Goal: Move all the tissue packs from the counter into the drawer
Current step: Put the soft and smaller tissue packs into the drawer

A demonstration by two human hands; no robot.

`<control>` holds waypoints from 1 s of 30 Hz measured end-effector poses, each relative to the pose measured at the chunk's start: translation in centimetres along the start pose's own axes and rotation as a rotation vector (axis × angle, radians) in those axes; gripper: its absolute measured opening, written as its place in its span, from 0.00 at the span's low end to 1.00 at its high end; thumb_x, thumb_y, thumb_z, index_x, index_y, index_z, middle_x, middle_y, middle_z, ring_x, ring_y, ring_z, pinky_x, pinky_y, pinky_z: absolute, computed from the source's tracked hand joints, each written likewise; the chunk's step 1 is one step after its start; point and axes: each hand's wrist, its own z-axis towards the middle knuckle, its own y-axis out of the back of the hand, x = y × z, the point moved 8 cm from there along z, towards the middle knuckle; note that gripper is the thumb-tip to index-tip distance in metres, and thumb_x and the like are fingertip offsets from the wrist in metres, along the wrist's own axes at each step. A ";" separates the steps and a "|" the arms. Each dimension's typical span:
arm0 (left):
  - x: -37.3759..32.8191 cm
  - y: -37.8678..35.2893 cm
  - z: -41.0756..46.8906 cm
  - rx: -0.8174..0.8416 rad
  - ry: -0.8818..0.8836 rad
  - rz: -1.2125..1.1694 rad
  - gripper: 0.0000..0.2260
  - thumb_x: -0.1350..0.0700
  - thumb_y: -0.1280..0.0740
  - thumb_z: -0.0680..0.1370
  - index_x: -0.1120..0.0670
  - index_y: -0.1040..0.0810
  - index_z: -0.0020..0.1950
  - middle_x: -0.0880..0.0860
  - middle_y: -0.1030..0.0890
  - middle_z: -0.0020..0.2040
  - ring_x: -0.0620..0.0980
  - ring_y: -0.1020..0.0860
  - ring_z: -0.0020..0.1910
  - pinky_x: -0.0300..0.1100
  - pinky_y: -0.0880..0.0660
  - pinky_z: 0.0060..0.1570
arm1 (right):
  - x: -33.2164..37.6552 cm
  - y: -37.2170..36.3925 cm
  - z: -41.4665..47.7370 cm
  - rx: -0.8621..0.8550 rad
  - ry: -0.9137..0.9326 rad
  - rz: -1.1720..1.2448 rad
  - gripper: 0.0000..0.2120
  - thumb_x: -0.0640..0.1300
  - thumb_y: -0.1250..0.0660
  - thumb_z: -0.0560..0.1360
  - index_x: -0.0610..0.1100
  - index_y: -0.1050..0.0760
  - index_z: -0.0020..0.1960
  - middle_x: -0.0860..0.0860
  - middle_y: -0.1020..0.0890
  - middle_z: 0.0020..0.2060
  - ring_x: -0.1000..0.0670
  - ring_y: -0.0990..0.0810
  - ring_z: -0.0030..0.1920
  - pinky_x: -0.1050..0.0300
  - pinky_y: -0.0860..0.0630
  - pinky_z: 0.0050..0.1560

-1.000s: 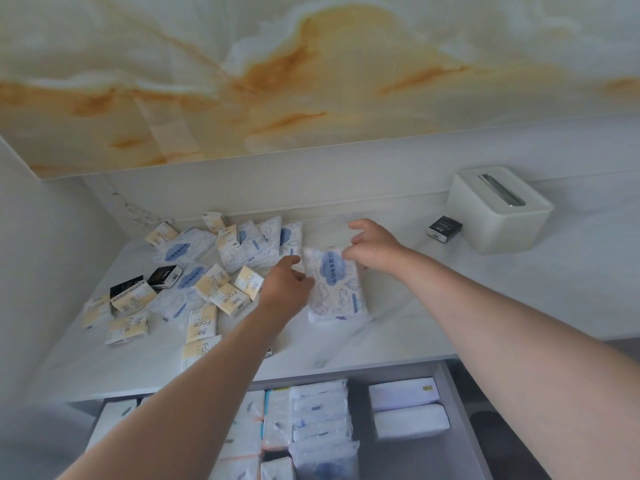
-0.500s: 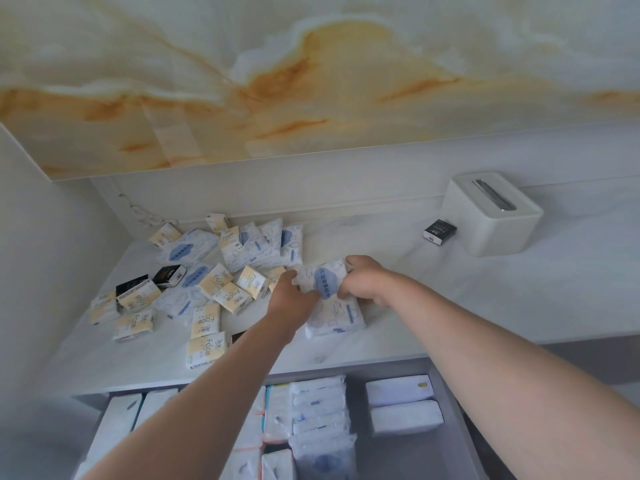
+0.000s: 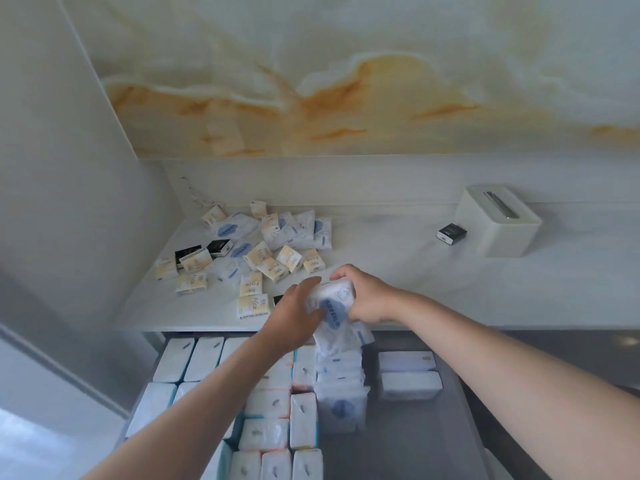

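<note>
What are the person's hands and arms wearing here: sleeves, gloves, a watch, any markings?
Nothing is worn. The left hand and right hand are bare, with no gloves or rings visible. The left forearm and right forearm are bare right to the frame edge, with no sleeves, watch, wristband or markings in view.

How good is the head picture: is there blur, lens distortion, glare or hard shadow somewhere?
Head view: the wide lens stretches both forearms toward the lower corners; light is soft and even, with faint shadows on the white marble counter and no hard glare; the blue-and-white soft tissue pack between the left hand and right hand looks slightly smeared.
</note>
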 end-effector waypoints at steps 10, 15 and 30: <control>1.7 -4.6 -5.4 0.340 -0.044 0.090 0.14 0.53 0.23 0.71 0.49 0.22 0.54 0.49 0.20 0.46 0.45 0.23 0.36 0.38 0.25 0.36 | -1.9 -4.9 -7.0 0.317 -0.231 -0.331 0.17 0.42 0.26 0.70 0.49 0.28 0.56 0.47 0.23 0.47 0.45 0.19 0.45 0.51 0.17 0.39; 3.2 -8.0 -7.0 0.398 -0.068 0.269 0.17 0.47 0.24 0.69 0.48 0.21 0.55 0.47 0.20 0.50 0.47 0.23 0.47 0.40 0.26 0.45 | -4.5 -8.4 -8.8 0.381 -0.321 -0.511 0.23 0.43 0.24 0.70 0.43 0.28 0.61 0.43 0.20 0.52 0.41 0.15 0.42 0.46 0.16 0.41; 7.7 -11.8 -8.3 0.250 -0.370 0.761 0.21 0.47 0.33 0.76 0.47 0.27 0.69 0.50 0.38 0.72 0.52 0.38 0.70 0.45 0.32 0.66 | -12.5 -17.6 -7.2 -0.097 -0.423 -0.049 0.23 0.37 0.34 0.74 0.45 0.39 0.65 0.46 0.22 0.56 0.45 0.21 0.52 0.52 0.23 0.49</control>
